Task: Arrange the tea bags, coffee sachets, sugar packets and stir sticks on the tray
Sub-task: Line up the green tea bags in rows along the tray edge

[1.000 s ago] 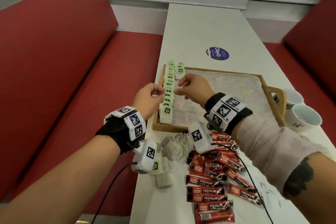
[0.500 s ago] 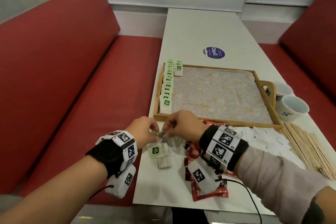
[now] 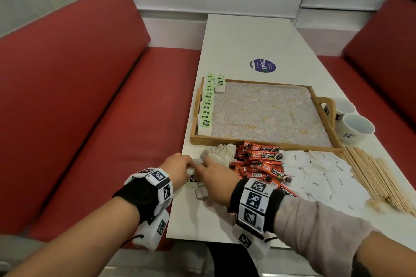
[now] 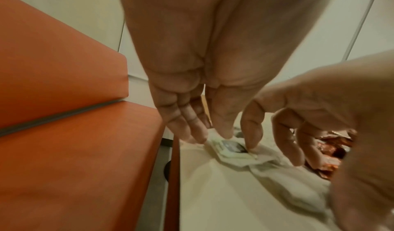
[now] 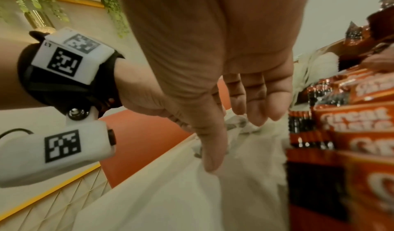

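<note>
On the table's near left corner lies a tea bag [image 3: 192, 180] [image 4: 231, 148] with a green tag. My left hand [image 3: 177, 168] [image 4: 210, 133] pinches its end between thumb and fingertips. My right hand [image 3: 216, 177] [image 5: 234, 133] presses its straight thumb down on the bag, the other fingers loose above it. A wooden tray [image 3: 258, 144] holds a row of tea bags [image 3: 207, 105] along its left wall and one more [image 3: 220, 84] beside the far end. Before the tray lie loose tea bags [image 3: 221, 153], red coffee sachets [image 3: 261, 164] [image 5: 351, 116], white sugar packets [image 3: 315, 175] and stir sticks [image 3: 378, 177].
Two white cups [image 3: 356, 128] stand right of the tray's handle. A purple sticker [image 3: 263, 65] marks the far table. Red bench seats [image 3: 90, 108] run along both sides, and the table edge is close to my left hand.
Both hands came back from the tray's tea bag row to the near left corner of the table and lowered onto a loose tea bag there.
</note>
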A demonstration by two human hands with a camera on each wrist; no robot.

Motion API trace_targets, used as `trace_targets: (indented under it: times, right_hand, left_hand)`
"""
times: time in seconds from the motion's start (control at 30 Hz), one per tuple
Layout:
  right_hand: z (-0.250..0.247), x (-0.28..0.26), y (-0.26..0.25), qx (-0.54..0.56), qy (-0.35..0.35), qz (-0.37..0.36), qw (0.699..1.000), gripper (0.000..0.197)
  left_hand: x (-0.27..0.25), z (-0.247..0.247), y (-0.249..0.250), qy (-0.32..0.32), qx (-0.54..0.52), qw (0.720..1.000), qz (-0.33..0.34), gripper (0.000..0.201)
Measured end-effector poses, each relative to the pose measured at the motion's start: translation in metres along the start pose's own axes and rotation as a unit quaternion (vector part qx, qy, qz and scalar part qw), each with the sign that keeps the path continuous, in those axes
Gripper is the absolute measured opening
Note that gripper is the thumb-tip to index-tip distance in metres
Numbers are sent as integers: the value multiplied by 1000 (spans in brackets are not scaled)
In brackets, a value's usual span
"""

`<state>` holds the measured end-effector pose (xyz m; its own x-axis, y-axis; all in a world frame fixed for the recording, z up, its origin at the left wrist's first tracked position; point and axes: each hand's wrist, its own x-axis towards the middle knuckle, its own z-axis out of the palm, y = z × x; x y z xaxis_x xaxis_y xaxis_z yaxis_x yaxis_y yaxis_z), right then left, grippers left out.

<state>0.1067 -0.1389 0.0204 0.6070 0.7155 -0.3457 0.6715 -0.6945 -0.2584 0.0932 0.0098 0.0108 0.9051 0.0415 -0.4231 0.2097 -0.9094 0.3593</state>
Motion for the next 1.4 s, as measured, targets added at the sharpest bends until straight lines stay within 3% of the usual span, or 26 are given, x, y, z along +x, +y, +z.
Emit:
trace_targets:
  times: [0.2,0.43,0.67,0.87,1.03,1.3,1.4]
  right_hand:
    - [2,-1,6,10,26,16,999,34]
    - [3,0,7,-1,22,19,1000,34]
    - [-18,3,13,44,47,53,996,18]
    - [-31,-2,26,103,79,72,989,15]
    - [-38,-2,33,148,98,101,979,8]
    - [-35,-1,38,178,108,115,971,8]
    - [-34,-2,41,174,106,123,971,18]
  left_hand:
    - [-7,7,-2,3,-76,997,12,34]
    - [-9,9,0,-22,-69,997,21,39]
    - [-8,16,-2,-12,-85,996,14,32]
    - [-2,13,1,28,-26,999,20,67]
    - [11,5,12,20,-14,999,21,50]
    - [24,13,28,12,-20,1000,3,62]
    - [26,16,28,22,-30,999,3,49]
